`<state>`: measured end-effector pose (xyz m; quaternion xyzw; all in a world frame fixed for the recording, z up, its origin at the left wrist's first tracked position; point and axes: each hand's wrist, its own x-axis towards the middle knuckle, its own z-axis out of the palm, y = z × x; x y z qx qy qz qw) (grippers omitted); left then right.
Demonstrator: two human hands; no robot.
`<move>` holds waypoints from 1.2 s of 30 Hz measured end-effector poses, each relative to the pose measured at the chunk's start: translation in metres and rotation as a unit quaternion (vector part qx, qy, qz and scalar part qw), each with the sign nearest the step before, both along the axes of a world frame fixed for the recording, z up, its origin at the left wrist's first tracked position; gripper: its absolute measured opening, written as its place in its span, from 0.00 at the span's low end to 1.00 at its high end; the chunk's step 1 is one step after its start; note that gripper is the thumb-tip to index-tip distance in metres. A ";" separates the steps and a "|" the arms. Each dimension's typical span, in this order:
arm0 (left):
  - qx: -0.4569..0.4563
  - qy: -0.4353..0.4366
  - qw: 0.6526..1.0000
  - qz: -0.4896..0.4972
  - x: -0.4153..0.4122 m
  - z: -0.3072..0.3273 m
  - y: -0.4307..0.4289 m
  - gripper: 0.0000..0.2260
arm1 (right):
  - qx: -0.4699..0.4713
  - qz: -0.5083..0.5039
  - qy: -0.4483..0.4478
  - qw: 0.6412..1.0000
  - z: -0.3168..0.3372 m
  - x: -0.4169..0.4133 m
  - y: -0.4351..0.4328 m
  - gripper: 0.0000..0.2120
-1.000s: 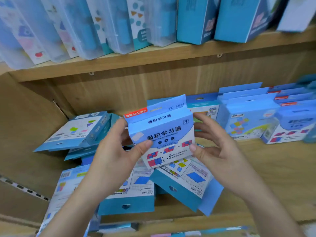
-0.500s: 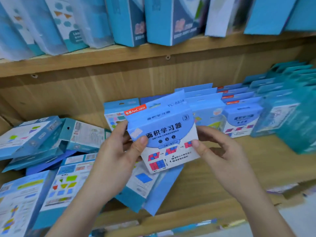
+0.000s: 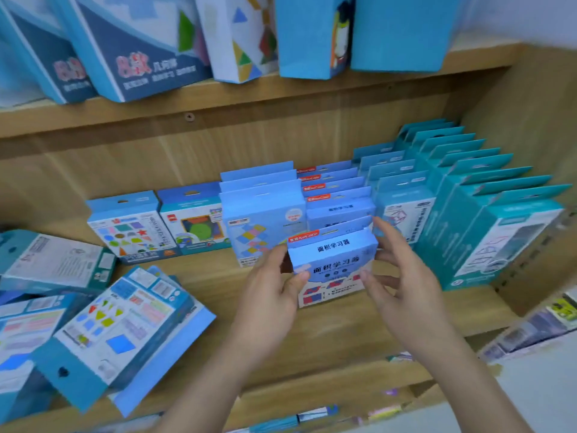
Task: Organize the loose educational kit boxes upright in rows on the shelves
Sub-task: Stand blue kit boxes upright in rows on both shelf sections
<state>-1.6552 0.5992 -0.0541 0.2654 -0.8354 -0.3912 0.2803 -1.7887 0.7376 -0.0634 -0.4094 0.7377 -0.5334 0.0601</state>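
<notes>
Two hands on one box. Your left hand (image 3: 268, 295) pinches the light-blue kit box (image 3: 332, 260) at its left edge, thumb on the front face. Your right hand (image 3: 402, 295) grips the right edge, thumb in front, fingers reaching behind. The box is upright with its front toward you, low over the lower shelf (image 3: 343, 332); can't tell if its bottom edge touches the board. It sits at the front of a row of matching boxes (image 3: 337, 195) with red-tabbed tops, all upright. To the right of that row, the teal boxes (image 3: 487, 232) stand in rows. Far left on the same shelf, the loose boxes (image 3: 118, 332) lie flat and overlapping. The larger boxes (image 3: 150, 48) stand on the upper shelf (image 3: 281, 92).
</notes>
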 end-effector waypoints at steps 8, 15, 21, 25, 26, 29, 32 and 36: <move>-0.042 0.007 0.995 0.088 -0.056 -0.031 -0.003 0.21 | 0.033 0.001 -0.028 0.999 -0.017 -0.028 0.003 0.35; -0.097 -0.052 0.987 0.117 -0.070 -0.034 -0.004 0.23 | 0.047 0.014 -0.091 0.995 -0.020 -0.035 -0.005 0.33; -0.136 -0.080 0.976 0.148 -0.082 -0.037 -0.003 0.23 | 0.066 0.007 -0.083 0.994 -0.020 -0.039 -0.014 0.31; -0.142 -0.100 0.972 0.160 -0.082 -0.037 -0.001 0.27 | 0.119 -0.004 -0.032 0.992 -0.020 -0.040 -0.021 0.33; -0.143 -0.106 0.970 0.164 -0.083 -0.036 -0.001 0.27 | 0.149 -0.007 -0.011 0.989 -0.019 -0.039 -0.022 0.34; -0.169 -0.119 0.964 0.170 -0.086 -0.037 -0.003 0.30 | 0.224 -0.021 0.030 0.974 -0.017 -0.037 -0.027 0.36; -0.181 -0.122 0.961 0.172 -0.086 -0.039 -0.004 0.30 | 0.250 -0.030 0.038 0.967 -0.014 -0.035 -0.031 0.38; -0.164 -0.141 0.962 0.166 -0.086 -0.038 -0.004 0.31 | 0.254 -0.022 0.049 0.966 -0.015 -0.037 -0.029 0.38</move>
